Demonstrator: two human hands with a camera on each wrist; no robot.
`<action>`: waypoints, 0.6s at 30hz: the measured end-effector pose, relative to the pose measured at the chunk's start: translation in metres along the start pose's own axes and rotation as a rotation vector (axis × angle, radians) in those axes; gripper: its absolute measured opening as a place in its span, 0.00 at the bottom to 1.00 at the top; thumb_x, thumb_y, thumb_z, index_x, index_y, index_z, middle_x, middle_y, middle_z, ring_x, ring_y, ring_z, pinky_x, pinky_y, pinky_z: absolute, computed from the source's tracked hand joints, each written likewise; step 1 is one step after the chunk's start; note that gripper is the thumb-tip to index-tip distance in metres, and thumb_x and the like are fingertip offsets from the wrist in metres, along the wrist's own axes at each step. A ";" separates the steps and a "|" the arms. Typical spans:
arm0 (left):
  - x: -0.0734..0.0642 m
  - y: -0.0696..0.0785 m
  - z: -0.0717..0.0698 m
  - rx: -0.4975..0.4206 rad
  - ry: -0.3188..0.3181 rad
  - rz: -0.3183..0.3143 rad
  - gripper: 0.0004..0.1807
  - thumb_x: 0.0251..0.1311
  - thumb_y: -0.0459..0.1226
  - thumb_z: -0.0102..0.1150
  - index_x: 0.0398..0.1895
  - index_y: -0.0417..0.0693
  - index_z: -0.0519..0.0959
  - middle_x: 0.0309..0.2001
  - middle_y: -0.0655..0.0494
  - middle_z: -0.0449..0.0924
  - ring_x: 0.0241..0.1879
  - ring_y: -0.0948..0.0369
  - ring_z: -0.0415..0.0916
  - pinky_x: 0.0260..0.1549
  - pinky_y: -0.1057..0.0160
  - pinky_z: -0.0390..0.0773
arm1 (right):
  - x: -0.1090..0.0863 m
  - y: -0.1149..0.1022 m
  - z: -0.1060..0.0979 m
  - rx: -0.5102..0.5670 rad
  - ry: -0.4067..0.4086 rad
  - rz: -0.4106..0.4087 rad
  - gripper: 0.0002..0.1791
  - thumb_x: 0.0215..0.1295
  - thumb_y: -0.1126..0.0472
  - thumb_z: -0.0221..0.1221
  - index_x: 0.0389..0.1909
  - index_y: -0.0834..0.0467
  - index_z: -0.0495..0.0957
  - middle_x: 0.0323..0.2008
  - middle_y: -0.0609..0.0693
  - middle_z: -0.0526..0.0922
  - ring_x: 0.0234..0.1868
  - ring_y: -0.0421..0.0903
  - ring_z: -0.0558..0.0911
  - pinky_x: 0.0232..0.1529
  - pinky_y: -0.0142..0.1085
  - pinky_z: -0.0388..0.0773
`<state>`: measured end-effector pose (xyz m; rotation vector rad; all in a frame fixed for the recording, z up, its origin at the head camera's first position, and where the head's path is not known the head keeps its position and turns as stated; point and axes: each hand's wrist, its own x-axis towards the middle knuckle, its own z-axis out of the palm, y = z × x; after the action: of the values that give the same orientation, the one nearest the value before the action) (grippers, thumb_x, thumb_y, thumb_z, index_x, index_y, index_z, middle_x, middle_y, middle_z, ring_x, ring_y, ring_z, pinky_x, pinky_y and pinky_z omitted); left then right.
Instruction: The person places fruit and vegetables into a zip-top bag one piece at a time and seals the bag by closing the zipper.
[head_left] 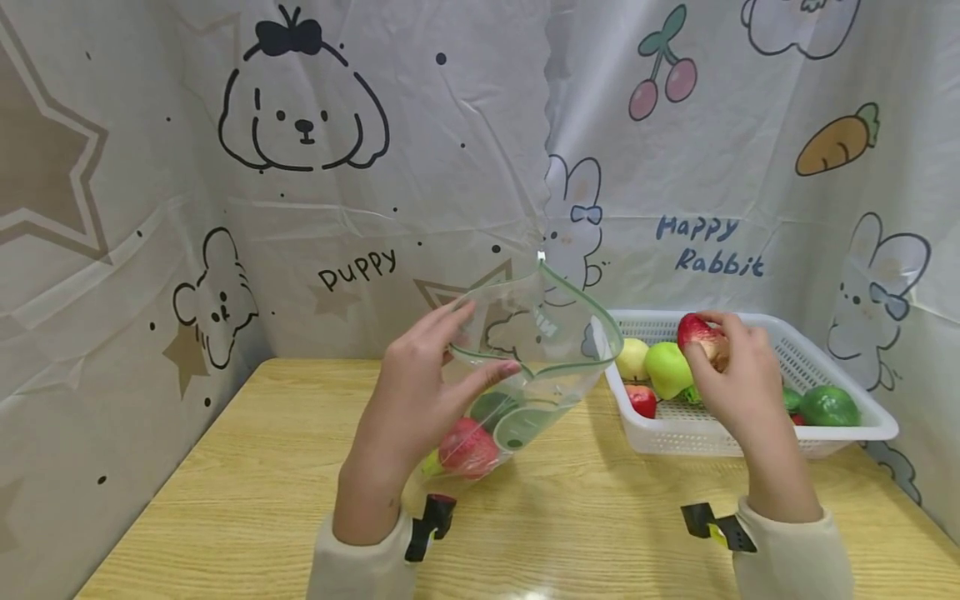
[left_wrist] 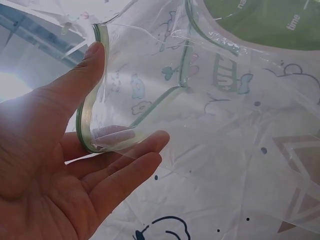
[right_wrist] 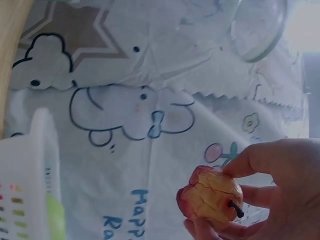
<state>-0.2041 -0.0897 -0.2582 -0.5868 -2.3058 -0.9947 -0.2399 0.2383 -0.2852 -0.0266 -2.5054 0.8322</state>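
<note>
A clear zip bag (head_left: 555,379) with a green rim stands tilted at mid-table, its mouth spread wide. My left hand (head_left: 420,379) holds its left edge, thumb along the near rim and fingers at the far side; the left wrist view shows this hand (left_wrist: 65,150) round the rim. Low in the bag lie a red fruit (head_left: 468,448) and something dark green (head_left: 493,410). Above the basket, my right hand (head_left: 738,379) grips a red-and-yellow fruit (head_left: 701,337). Its wrinkled yellow end and dark stem show in the right wrist view, between thumb and fingers.
A white plastic basket (head_left: 675,437) stands at the right of the wooden table (head_left: 247,492). In it are a green apple (head_left: 667,371), a pale yellow fruit (head_left: 632,358), a small red fruit (head_left: 641,400) and a dark green one (head_left: 830,406). Printed cloth (head_left: 450,167) walls the table.
</note>
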 end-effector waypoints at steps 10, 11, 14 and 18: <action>-0.001 0.001 0.001 0.010 0.004 0.009 0.41 0.56 0.50 0.74 0.69 0.39 0.74 0.67 0.46 0.74 0.63 0.52 0.75 0.51 0.59 0.85 | -0.019 -0.033 -0.004 0.215 0.172 -0.280 0.23 0.71 0.63 0.59 0.65 0.63 0.74 0.57 0.64 0.72 0.52 0.52 0.72 0.42 0.09 0.68; -0.001 0.001 0.001 0.011 0.006 0.010 0.41 0.55 0.50 0.74 0.69 0.39 0.74 0.67 0.46 0.74 0.63 0.52 0.76 0.51 0.59 0.85 | -0.021 -0.036 -0.003 0.247 0.185 -0.320 0.23 0.70 0.65 0.60 0.64 0.63 0.74 0.57 0.63 0.72 0.52 0.48 0.72 0.44 0.10 0.68; -0.001 0.001 0.002 0.007 0.007 0.009 0.40 0.56 0.50 0.74 0.69 0.40 0.74 0.67 0.46 0.74 0.63 0.52 0.76 0.51 0.60 0.85 | -0.025 -0.044 0.001 0.309 0.213 -0.418 0.23 0.66 0.70 0.61 0.62 0.62 0.76 0.58 0.61 0.73 0.54 0.39 0.70 0.49 0.13 0.71; 0.000 0.002 0.002 0.003 0.002 0.001 0.41 0.56 0.51 0.74 0.69 0.41 0.74 0.68 0.47 0.74 0.64 0.53 0.75 0.51 0.60 0.85 | -0.030 -0.053 0.006 0.350 0.207 -0.490 0.24 0.64 0.73 0.62 0.61 0.60 0.78 0.59 0.61 0.73 0.56 0.38 0.70 0.53 0.15 0.71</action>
<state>-0.2033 -0.0864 -0.2585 -0.5854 -2.3042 -0.9906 -0.2093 0.1867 -0.2725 0.5646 -2.0139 0.9779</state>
